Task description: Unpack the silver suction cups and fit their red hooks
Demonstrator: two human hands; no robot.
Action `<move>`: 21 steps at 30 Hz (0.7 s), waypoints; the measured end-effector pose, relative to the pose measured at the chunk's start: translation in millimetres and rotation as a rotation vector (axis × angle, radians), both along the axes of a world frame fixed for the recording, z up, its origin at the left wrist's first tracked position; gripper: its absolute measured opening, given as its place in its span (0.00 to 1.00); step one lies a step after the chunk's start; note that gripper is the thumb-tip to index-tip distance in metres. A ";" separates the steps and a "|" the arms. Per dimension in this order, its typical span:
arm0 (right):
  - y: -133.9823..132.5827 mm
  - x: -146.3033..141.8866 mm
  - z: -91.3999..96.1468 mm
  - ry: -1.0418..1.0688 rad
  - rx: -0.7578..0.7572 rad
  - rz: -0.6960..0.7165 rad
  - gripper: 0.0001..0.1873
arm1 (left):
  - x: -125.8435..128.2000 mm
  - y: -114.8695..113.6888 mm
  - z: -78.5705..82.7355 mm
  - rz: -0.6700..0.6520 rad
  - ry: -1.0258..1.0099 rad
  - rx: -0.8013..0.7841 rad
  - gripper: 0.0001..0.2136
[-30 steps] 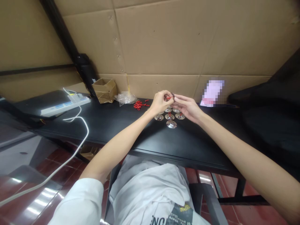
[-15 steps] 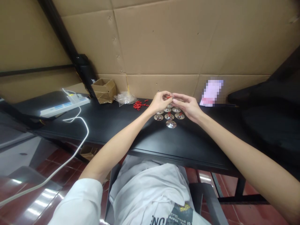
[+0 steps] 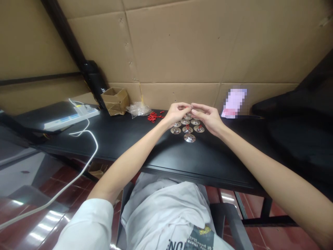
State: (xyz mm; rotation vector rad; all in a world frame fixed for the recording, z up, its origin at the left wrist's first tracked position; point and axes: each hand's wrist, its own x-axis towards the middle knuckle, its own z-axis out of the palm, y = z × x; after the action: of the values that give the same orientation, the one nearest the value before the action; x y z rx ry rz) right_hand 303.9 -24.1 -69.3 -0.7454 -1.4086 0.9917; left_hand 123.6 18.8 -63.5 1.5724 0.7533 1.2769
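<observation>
From the camera on my head, both my arms reached out over the black table [image 3: 130, 139] toward its far edge. My left hand [image 3: 176, 113] and my right hand [image 3: 209, 118] met fingertip to fingertip, just above the table. Between them they pinched a small piece [image 3: 191, 105]. Each hand had its thumb and forefinger closed on it and the other fingers curled. The piece was too small for me to tell what it was or which hand bore its weight.

Right under my hands lay a cluster of shiny metal discs [image 3: 189, 138], set close together in rows on the table. The nearest disc sat alone in front, and some of the others carried a red bit at the centre.

To the left of my left hand lay a little heap of red parts [image 3: 153, 116]. Just beyond them lay a crumpled clear plastic bag [image 3: 138, 109], and farther left stood a small open cardboard box [image 3: 116, 100]. Well off to the left lay a power strip [image 3: 70, 117], with a white cable [image 3: 90, 152] hanging off the near edge. Sheets of cardboard [image 3: 177, 45] walled the far side.
</observation>
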 end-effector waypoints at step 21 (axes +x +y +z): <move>-6.3 -0.7 6.1 -0.032 0.113 -0.057 0.30 | 5.5 4.9 -4.4 -0.092 -0.087 -0.038 0.10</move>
State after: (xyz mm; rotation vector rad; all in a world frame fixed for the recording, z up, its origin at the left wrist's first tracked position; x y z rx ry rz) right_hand 303.2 -30.3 -63.2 -0.7170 -1.4507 0.8519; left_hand 129.2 23.7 -67.9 1.4943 0.6394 1.2481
